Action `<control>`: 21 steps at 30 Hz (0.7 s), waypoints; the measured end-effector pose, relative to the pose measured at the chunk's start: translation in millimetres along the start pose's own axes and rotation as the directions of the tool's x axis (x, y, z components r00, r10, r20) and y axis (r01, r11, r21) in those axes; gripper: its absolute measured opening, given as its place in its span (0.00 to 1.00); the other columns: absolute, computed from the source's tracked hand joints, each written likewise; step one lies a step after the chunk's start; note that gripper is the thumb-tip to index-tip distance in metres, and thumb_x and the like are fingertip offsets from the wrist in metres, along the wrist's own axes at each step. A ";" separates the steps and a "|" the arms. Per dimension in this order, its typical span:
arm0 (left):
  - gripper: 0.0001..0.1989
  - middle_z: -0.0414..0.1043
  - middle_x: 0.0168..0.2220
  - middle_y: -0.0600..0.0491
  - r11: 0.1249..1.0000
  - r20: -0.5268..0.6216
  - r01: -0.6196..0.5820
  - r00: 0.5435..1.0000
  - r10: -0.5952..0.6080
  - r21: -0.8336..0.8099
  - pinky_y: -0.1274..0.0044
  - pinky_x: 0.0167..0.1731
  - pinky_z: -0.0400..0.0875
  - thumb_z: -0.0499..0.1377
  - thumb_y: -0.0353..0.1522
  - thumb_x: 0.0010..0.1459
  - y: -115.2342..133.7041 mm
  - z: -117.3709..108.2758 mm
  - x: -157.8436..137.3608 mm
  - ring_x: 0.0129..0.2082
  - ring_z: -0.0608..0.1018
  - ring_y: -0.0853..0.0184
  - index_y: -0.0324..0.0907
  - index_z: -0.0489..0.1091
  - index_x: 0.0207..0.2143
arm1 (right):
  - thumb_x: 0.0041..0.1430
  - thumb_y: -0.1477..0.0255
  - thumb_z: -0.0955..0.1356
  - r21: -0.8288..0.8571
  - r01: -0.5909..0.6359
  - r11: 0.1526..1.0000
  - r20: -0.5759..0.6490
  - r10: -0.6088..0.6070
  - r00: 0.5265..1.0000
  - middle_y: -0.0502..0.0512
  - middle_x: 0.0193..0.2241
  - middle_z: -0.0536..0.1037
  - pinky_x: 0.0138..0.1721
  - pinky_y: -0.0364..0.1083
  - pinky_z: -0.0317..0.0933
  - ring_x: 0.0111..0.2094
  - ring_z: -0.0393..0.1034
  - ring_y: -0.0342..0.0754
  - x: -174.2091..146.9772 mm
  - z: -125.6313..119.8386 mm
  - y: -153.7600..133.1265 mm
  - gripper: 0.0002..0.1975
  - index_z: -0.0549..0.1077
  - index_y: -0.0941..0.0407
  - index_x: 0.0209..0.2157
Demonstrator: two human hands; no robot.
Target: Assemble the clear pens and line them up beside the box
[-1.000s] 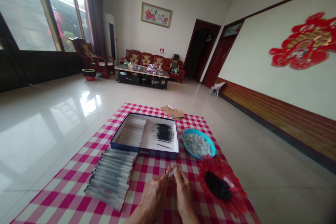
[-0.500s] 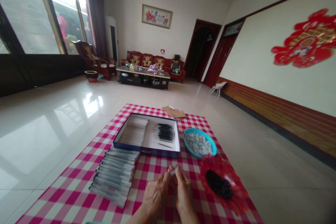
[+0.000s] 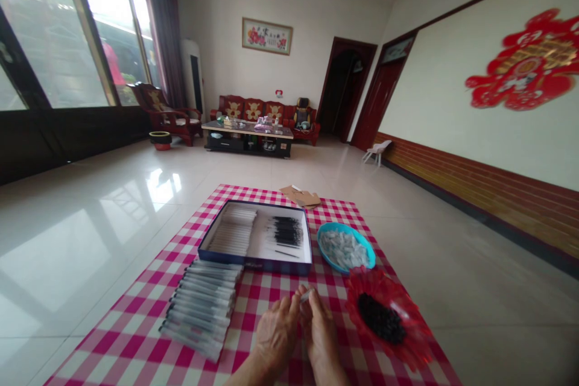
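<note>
Close together over the near middle of the table, my left hand and my right hand meet at the fingertips. Between the thumbs and fingers of both sits a small clear plastic piece, which looks like a pen cap; the fingers partly cover it. Left of my hands lies a row of clear pens with dark ends. Beyond them a dark blue, white-lined box lid holds clear tubes and thin black pen refills.
A turquoise bowl of small clear plastic pieces stands to the right. Nearer is a red petal-shaped bowl with small black parts. Cardboard pieces lie at the far edge of the checked tablecloth.
The view has tilted slightly upward, so things sit a little lower in the picture. Both hands stay together on the small clear piece, with slight finger movement.
</note>
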State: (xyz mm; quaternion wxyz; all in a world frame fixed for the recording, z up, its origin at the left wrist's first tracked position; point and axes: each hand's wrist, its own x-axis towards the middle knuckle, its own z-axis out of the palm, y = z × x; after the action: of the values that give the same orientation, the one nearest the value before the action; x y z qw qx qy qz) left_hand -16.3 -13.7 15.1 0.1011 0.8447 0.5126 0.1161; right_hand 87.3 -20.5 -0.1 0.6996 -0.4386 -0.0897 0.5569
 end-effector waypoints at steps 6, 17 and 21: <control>0.22 0.73 0.41 0.49 0.998 0.022 -0.030 0.999 0.028 0.062 0.76 0.34 0.74 0.50 0.25 0.63 1.9 -2.3 2.2 0.41 0.77 0.61 0.45 0.60 0.58 | 0.27 0.64 0.80 0.100 -0.062 0.993 -0.011 0.063 0.998 0.53 0.27 0.82 0.29 0.43 0.68 0.29 0.76 0.48 -2.6 4.0 -5.3 0.21 0.78 0.57 0.27; 0.23 0.70 0.45 0.43 0.983 0.101 -0.101 0.991 0.086 0.152 0.74 0.36 0.72 0.49 0.25 0.62 3.3 -8.0 8.2 0.42 0.75 0.60 0.42 0.58 0.59 | 0.32 0.65 0.79 0.143 -0.080 0.987 0.026 0.077 0.997 0.53 0.25 0.82 0.29 0.44 0.69 0.27 0.76 0.48 10.5 -6.0 3.9 0.18 0.77 0.58 0.27; 0.22 0.71 0.45 0.42 0.991 0.097 -0.108 0.990 0.101 0.079 0.72 0.38 0.71 0.48 0.25 0.61 2.9 -10.7 12.8 0.44 0.75 0.58 0.40 0.60 0.58 | 0.35 0.65 0.78 0.124 -0.065 0.990 0.044 0.060 0.997 0.52 0.26 0.82 0.30 0.45 0.69 0.27 0.76 0.49 12.2 -7.4 4.1 0.16 0.77 0.57 0.28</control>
State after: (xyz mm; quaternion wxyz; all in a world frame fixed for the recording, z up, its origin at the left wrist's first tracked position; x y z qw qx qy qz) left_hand -11.3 -3.0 27.3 0.0830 0.8784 0.4668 0.0603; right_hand 93.4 -13.9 -11.9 0.7061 -0.3850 -0.0550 0.5917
